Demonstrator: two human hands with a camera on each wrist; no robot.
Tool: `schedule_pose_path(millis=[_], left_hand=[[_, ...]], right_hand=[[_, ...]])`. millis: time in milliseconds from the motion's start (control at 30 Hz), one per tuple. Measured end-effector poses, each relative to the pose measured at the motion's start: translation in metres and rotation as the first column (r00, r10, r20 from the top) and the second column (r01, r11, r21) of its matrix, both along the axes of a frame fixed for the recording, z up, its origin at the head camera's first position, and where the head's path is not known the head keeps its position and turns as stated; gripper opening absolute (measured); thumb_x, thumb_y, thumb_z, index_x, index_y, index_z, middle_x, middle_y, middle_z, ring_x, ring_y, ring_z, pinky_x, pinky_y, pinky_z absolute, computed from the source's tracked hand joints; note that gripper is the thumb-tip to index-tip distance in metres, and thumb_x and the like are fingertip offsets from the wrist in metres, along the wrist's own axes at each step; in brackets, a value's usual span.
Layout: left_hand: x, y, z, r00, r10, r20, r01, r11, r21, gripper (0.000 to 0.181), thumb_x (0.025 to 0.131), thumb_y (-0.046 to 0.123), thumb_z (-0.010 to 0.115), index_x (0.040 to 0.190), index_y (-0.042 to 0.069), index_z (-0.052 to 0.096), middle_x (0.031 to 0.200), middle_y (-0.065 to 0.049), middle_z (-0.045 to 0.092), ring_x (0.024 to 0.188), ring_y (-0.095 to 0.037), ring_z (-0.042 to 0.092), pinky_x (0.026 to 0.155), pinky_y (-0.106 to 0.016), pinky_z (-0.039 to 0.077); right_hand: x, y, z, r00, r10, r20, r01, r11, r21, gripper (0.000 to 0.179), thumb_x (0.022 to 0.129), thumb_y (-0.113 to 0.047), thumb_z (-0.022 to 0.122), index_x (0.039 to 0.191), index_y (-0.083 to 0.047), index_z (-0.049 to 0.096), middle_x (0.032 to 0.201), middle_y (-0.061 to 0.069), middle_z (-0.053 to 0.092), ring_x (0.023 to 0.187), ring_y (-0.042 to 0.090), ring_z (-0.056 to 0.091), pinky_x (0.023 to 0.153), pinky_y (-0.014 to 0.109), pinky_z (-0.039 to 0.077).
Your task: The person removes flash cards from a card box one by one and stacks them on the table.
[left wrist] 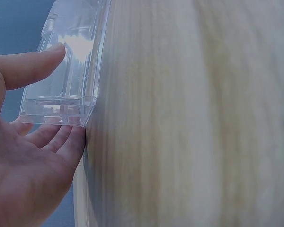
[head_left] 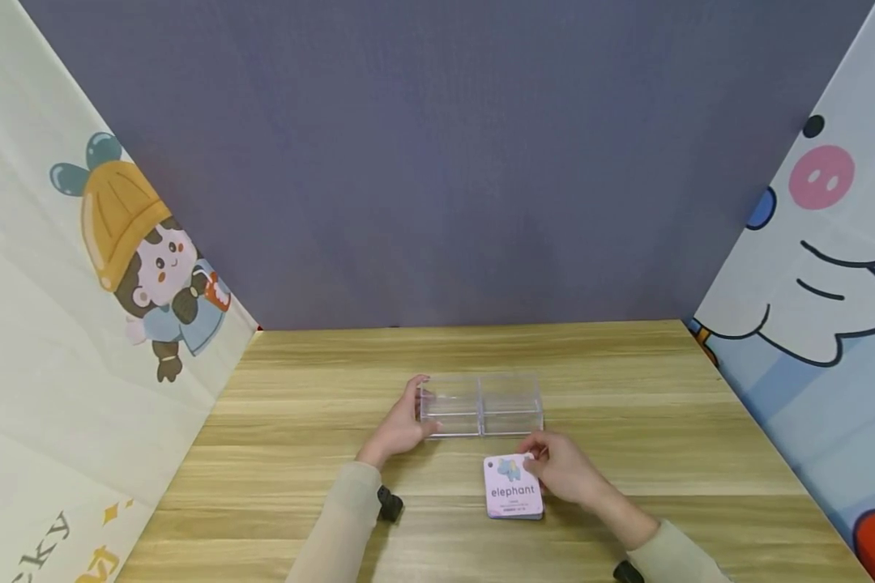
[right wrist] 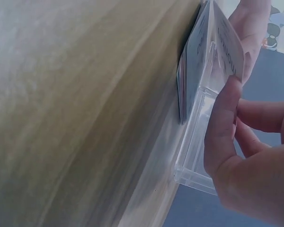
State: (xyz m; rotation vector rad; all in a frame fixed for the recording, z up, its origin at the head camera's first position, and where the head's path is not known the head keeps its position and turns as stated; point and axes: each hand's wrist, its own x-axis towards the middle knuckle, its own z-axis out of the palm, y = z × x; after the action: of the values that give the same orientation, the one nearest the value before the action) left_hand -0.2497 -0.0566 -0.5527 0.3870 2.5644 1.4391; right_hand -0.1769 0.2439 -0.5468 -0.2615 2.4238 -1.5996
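A clear plastic box [head_left: 480, 409] with a divider down its middle lies on the wooden table. My left hand [head_left: 399, 427] grips its left end, the thumb along the near side and the fingers at the end wall, as the left wrist view shows. Nearer to me is a stack of flash cards [right wrist: 191, 71]. Between thumb and fingers, my right hand [head_left: 567, 470] pinches the top card [head_left: 512, 491], printed with a blue elephant and the word "elephant". In the right wrist view this card is tilted up, its held edge apart from the stack.
A grey-purple panel [head_left: 437, 162] stands behind the wooden table [head_left: 299, 453]. Cartoon-printed sheets flank it, one on the left [head_left: 44, 283] and one on the right [head_left: 787, 275]. Black straps show at both wrists.
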Motion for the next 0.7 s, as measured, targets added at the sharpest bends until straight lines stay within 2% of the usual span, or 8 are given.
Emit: schedule_pose_path(millis=[267,500,700], left_hand=[[0.0002,0.0013,0.0012,1.0,-0.003,-0.001,0.003,1.0,0.016,0.089,0.088,0.005,0.077,0.156,0.004,0.02,0.141,-0.02,0.052,0.133,-0.043,0.047,0.116,-0.055,0.035],[-0.0028,0.0004,-0.0025,1.0,-0.006,0.012,0.005,1.0,0.004,0.089,0.09,0.005,0.075,0.158,0.009,0.018,0.143,-0.016,0.051,0.136,-0.039,0.046,0.117,-0.052,0.035],[-0.0036,-0.0001,-0.0039,1.0,-0.006,0.014,0.006,1.0,0.012,0.089,0.091,0.007,0.075,0.158,0.009,0.018,0.144,-0.016,0.051,0.137,-0.041,0.044,0.117,-0.054,0.033]], right_hand=[[-0.001,0.0002,-0.0047,1.0,0.012,0.002,-0.012,1.0,-0.006,0.019,0.086,0.01,0.063,0.104,0.003,0.067,0.082,0.008,0.056,0.068,0.02,0.055,0.047,0.031,0.055],[-0.0028,-0.0001,-0.0034,0.999,0.019,-0.043,-0.015,0.995,0.1,0.018,0.086,0.008,0.066,0.101,0.0,0.07,0.081,0.006,0.053,0.066,0.019,0.054,0.045,0.028,0.053],[-0.0044,-0.0021,-0.002,0.992,0.026,-0.126,0.005,0.972,0.236,0.017,0.082,0.005,0.072,0.094,-0.006,0.071,0.083,0.003,0.054,0.075,0.016,0.049,0.063,0.028,0.046]])
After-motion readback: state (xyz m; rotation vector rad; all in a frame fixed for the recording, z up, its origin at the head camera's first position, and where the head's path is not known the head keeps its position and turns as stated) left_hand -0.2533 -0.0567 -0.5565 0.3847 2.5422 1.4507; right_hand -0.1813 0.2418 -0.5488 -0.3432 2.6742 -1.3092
